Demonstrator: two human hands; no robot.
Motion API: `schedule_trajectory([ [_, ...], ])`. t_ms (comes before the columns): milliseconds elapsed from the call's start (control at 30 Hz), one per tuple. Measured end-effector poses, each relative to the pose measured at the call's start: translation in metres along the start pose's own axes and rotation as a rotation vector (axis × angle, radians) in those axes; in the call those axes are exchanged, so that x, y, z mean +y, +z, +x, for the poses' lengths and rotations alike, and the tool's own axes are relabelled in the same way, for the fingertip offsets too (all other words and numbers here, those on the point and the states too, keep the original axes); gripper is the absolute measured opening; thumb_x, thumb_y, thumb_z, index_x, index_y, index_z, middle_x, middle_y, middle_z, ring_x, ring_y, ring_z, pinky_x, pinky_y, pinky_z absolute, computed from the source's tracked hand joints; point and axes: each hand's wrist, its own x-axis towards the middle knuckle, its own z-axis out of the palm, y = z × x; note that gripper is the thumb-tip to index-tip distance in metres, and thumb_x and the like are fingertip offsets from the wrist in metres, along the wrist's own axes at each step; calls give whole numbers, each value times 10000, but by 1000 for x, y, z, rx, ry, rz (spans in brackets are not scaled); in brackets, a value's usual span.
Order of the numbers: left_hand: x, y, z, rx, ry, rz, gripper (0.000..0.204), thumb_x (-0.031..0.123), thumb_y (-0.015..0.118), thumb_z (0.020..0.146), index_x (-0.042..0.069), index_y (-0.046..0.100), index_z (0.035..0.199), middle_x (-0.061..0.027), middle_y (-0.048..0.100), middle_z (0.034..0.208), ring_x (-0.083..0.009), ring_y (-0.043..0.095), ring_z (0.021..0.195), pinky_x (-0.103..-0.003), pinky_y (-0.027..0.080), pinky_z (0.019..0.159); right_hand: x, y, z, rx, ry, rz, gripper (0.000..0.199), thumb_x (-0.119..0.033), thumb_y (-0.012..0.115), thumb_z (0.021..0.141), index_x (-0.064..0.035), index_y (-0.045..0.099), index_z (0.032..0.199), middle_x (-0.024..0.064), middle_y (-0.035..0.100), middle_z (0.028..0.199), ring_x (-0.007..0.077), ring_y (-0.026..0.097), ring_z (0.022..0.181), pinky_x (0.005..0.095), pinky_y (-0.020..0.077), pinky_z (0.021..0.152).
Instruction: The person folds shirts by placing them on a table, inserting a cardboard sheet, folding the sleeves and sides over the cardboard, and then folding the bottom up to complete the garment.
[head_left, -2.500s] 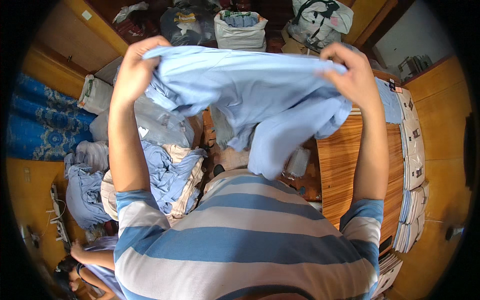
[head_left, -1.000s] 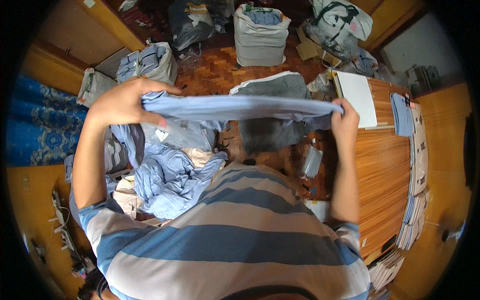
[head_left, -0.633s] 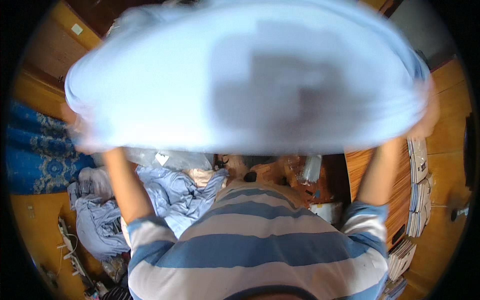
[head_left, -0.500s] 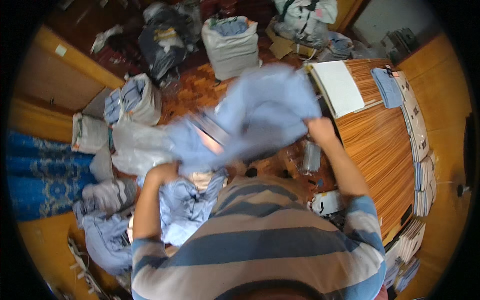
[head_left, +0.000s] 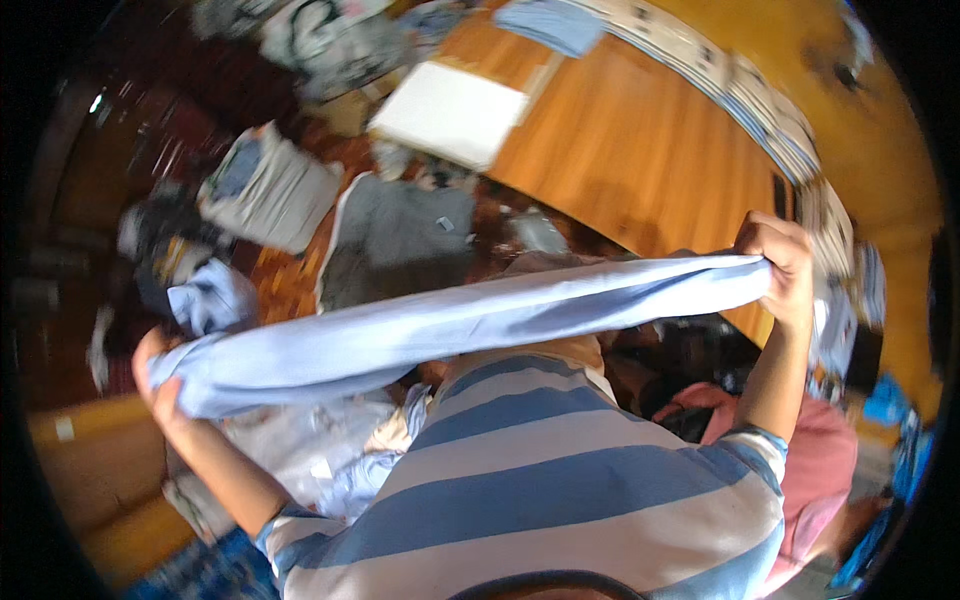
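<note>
Garment: a light blue shirt [head_left: 470,320] is held stretched out in a long band in front of the person's chest, one end at each hand, so that the cloth hangs free of everything below the fingers.
Left hand [head_left: 160,385]: fingers are curled closed around the bunched left end of the shirt; the cloth gathers into folds just inside the grip and fans out past it.
Right hand [head_left: 778,262]: fingers are clenched on the right end, with the cloth emerging from the thumb side; this hand sits higher than the left, which gives the band its slant.
Tension: the band looks taut between the two grips, probably to flatten it along its length.
Below the left fingers: a heap of pale blue and whitish clothes [head_left: 300,455], apart from the held shirt.
Beyond the fingers, middle: a grey garment [head_left: 395,240] spread flat on the dark patterned floor [head_left: 290,280].
Beyond the right fingers: a wooden table top [head_left: 640,150] with a white sheet [head_left: 450,115] lying on it; the view is blurred, so finer details cannot be told.
Person's front: a blue and white striped top [head_left: 560,480] fills the lower view.
</note>
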Motion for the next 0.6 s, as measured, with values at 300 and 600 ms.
schedule_trajectory([
  [300, 115, 245, 185, -725, 302, 329, 654, 493, 909, 743, 2, 595, 1040, -56, 596, 889, -149, 516, 819, -301, 413, 755, 52, -86, -109, 781, 482, -158, 352, -213, 550, 1049, 50, 771, 1128, 134, 767, 1025, 167, 698, 877, 315, 548, 773],
  [600, 203, 476, 171, -1071, 400, 722, 372, 301, 861, 788, 8, 708, 958, -98, 673, 921, -219, 571, 870, -345, 429, 847, 158, -70, -162, 962, 969, 713, 707, -543, 298, 1151, 27, 592, 1448, 171, 797, 1031, 265, 793, 903, 332, 616, 819],
])
